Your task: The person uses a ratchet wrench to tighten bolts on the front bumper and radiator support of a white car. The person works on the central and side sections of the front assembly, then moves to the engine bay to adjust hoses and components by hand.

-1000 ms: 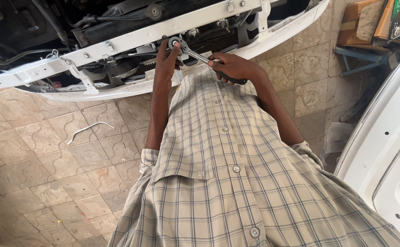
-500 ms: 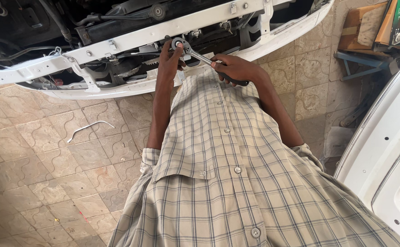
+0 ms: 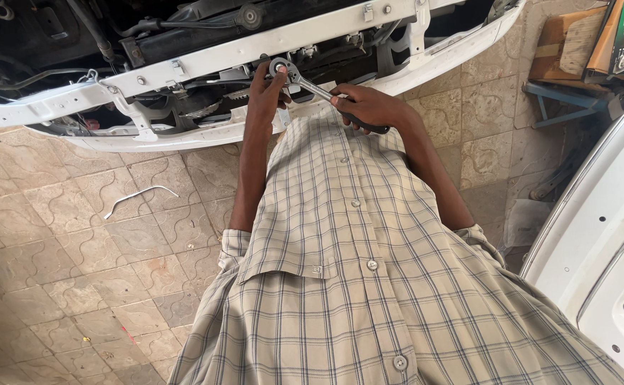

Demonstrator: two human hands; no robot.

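My right hand (image 3: 366, 107) grips the black handle of a metal ratchet wrench (image 3: 305, 80). The round ratchet head sits against the white front crossbar of a car (image 3: 205, 60) with its bumper cover off. My left hand (image 3: 263, 96) reaches up beside the ratchet head, with its fingers pressed on it from the left. Below the crossbar runs a white lower bumper beam (image 3: 162, 139). My plaid shirt fills the lower part of the view.
A bent thin metal rod (image 3: 139, 197) lies on the tan tiled floor to the left. A white car body panel (image 3: 604, 242) stands at the right edge. Cardboard boxes and a blue metal frame (image 3: 565, 93) sit at the upper right.
The ratchet handle has swung a little, and my right hand has moved slightly down and right with it. My left hand stays at the ratchet head.
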